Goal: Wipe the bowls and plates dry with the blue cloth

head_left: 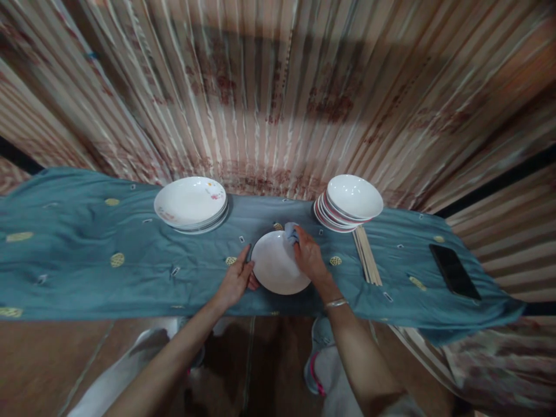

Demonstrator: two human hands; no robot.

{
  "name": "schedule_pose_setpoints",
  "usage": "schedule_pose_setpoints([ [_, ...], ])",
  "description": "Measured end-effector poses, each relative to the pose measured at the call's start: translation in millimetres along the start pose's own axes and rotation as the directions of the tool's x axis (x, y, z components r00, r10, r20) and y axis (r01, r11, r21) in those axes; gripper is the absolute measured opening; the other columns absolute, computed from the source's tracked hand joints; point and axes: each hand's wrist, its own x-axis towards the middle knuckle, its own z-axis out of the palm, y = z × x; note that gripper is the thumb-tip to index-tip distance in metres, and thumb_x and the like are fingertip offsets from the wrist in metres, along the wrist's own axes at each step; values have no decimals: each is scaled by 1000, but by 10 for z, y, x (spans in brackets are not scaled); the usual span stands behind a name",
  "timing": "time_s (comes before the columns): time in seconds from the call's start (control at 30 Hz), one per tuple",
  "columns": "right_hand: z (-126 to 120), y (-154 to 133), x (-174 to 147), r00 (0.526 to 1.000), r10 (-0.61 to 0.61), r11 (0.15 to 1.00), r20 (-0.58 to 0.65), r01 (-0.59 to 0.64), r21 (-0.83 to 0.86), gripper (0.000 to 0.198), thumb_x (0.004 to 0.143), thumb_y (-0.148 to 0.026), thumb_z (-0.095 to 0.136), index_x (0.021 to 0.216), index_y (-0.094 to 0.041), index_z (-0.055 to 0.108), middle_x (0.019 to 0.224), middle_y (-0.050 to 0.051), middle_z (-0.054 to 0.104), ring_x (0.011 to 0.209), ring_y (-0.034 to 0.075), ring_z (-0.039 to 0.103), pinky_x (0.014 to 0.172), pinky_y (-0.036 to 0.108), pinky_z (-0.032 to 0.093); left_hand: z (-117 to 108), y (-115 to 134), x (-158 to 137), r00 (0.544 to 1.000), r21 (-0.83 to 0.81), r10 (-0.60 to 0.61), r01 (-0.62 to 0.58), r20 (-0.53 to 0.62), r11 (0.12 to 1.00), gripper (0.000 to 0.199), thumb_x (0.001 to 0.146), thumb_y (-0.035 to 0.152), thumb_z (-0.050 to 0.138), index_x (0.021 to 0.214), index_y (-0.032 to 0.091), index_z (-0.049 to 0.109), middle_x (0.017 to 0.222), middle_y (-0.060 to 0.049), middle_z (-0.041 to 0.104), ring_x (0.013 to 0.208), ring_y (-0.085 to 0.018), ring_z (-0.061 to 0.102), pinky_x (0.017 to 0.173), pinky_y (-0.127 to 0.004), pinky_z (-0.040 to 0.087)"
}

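Note:
A white plate [278, 267] is in front of me, near the table's front edge. My left hand [237, 281] grips its left rim, thumb above and fingers partly hidden under the edge. In my right hand [309, 253] is a bunched light-blue cloth [291, 231], pressed against the far right part of the plate's rim. A bracelet circles the right wrist. Behind and to the left is a stack of white plates [191, 202] with a floral print. Behind and to the right rises a stack of white bowls [354, 198] with reddish rims.
A teal patterned cloth [87, 249] covers the narrow table. Several wooden chopsticks [367, 256] lie beside the bowls, and a black phone [454, 271] rests at the right end. Pleated curtains [260, 104] hang right behind the table.

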Motion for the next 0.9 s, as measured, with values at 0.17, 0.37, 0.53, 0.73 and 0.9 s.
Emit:
schedule_pose_setpoints([
  [0.17, 61, -165, 93, 998, -53, 998, 40, 54, -31, 54, 85, 0, 38, 136, -12, 52, 134, 17, 62, 127, 23, 55, 111, 41, 42, -7, -18, 1, 1000, -15, -7, 7, 7, 1000, 98, 86, 53, 55, 156, 2, 10, 51, 2, 63, 49, -21, 63, 52, -31, 51],
  [0.37, 77, -324, 138, 984, -140, 987, 112, 148, -66, 57, 85, 3, 38, 138, -12, 52, 139, 15, 57, 131, 23, 49, 115, 45, 34, -5, -6, -15, 1000, -1, 10, -10, -12, 1000, 94, 89, 54, 52, 156, 3, 10, 50, 2, 62, 50, -20, 64, 53, -30, 53],
  [0.53, 96, -356, 165, 967, -193, 981, 165, 196, -1, 59, 84, 4, 37, 138, -14, 54, 139, 13, 57, 133, 25, 45, 115, 47, 32, 1, 26, -33, 1000, 30, 12, -12, -14, 999, 90, 92, 53, 48, 156, 1, 10, 50, 0, 63, 48, -20, 63, 52, -29, 52],
  [0.73, 142, -408, 161, 951, -261, 964, 165, 249, 89, 58, 84, 2, 39, 136, -17, 56, 138, 11, 57, 134, 25, 43, 115, 49, 32, 7, 54, -43, 1000, 43, 19, -18, -16, 999, 88, 93, 53, 45, 156, 1, 11, 51, 1, 63, 49, -20, 64, 53, -30, 53],
  [0.9, 209, -522, 132, 922, -356, 921, 151, 319, 224, 54, 85, 2, 40, 130, -17, 60, 135, 12, 59, 134, 23, 42, 116, 48, 33, 12, 35, -35, 1000, 48, 24, -23, -18, 999, 90, 93, 56, 44, 156, 2, 9, 50, 2, 62, 49, -20, 64, 52, -29, 52],
])
